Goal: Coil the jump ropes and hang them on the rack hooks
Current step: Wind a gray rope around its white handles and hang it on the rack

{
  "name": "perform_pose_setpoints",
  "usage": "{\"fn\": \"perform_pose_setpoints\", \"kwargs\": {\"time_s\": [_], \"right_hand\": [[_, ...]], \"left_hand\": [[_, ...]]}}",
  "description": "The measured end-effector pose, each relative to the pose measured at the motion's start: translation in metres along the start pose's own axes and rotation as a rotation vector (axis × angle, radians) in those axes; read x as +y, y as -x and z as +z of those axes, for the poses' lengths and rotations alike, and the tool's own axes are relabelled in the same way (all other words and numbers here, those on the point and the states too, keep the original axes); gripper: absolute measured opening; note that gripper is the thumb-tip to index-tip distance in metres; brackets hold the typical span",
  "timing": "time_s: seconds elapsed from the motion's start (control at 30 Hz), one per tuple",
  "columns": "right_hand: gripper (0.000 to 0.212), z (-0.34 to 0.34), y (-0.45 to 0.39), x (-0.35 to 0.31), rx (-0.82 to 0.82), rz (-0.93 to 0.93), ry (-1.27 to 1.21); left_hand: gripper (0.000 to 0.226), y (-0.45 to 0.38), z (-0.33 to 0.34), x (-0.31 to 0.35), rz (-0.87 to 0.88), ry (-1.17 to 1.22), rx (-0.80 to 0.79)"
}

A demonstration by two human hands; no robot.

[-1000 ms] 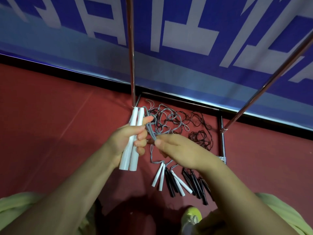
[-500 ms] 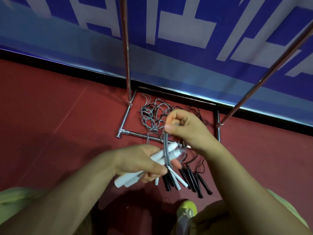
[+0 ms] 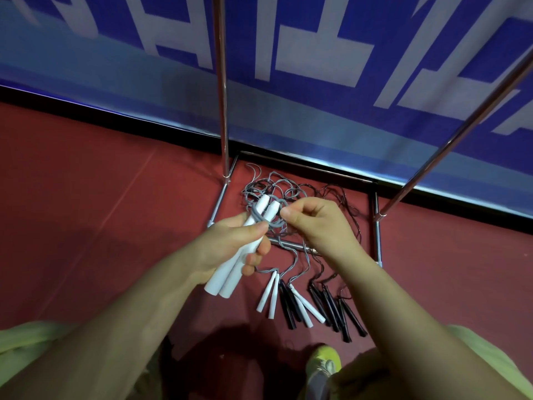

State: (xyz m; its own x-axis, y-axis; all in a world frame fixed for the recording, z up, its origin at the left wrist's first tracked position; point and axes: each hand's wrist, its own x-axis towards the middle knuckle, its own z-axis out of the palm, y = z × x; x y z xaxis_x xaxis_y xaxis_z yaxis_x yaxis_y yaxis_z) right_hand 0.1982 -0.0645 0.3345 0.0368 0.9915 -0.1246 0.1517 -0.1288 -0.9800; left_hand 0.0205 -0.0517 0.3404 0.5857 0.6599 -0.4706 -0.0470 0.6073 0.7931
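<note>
My left hand [image 3: 227, 249] grips two white jump rope handles [image 3: 227, 280] side by side, tips pointing up and away. A grey cord [image 3: 261, 219] is looped around the handles near their upper ends. My right hand [image 3: 314, 223] pinches that cord just right of the handles. On the red floor below lie several more jump ropes: white handles [image 3: 268, 297], black handles [image 3: 334, 310] and a tangle of grey and dark cords [image 3: 294, 192]. The chrome rack's uprights [image 3: 222, 90] rise from its base frame [image 3: 376, 226]; its hooks are out of view.
A blue and white banner wall [image 3: 317, 67] stands right behind the rack. Red floor [image 3: 86, 197] stretches to the left. My shoe [image 3: 323, 362] and yellow-green clothing [image 3: 28, 342] fill the bottom edge.
The handles swung from lying sideways to pointing up. My right hand came down from above and now pinches the cord beside the handle tips, with a loop around them.
</note>
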Motion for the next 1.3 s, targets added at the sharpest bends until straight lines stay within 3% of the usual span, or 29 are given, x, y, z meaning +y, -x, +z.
{"fn": "perform_pose_setpoints", "kwargs": {"time_s": [0.27,0.47,0.53,0.63,0.7,0.8,0.9,1.07,1.3], "right_hand": [[0.049,0.015,0.005,0.011,0.090,0.071,0.148],[0.052,0.016,0.004,0.008,0.060,0.130,0.314],[0.049,0.011,0.005,0.001,-0.036,0.153,0.320],[0.035,-0.008,0.009,-0.009,-0.324,0.276,0.188],[0.016,-0.020,0.013,-0.012,-0.431,0.241,0.365],[0.009,-0.029,0.016,-0.017,-0.376,0.043,0.693],[0.008,-0.032,0.017,-0.026,-0.316,-0.085,0.660],[0.016,-0.033,0.013,-0.023,-0.343,-0.136,0.498],[0.012,-0.025,0.008,-0.010,-0.459,-0.051,0.116]], "left_hand": [[0.017,-0.005,0.001,-0.003,0.120,-0.216,0.113],[0.011,-0.007,0.002,-0.006,0.132,-0.271,0.185],[0.013,-0.008,0.000,-0.006,0.128,-0.267,0.224],[0.020,-0.009,-0.006,-0.003,0.130,-0.250,0.298],[0.020,-0.011,-0.010,0.000,0.116,-0.246,0.325],[0.020,-0.014,-0.015,-0.002,0.079,-0.324,0.320],[0.015,-0.014,-0.013,-0.006,0.018,-0.492,0.252],[0.009,-0.007,0.000,-0.015,-0.077,-0.708,-0.024],[0.008,0.004,0.025,-0.016,-0.064,-0.652,-0.336]]}}
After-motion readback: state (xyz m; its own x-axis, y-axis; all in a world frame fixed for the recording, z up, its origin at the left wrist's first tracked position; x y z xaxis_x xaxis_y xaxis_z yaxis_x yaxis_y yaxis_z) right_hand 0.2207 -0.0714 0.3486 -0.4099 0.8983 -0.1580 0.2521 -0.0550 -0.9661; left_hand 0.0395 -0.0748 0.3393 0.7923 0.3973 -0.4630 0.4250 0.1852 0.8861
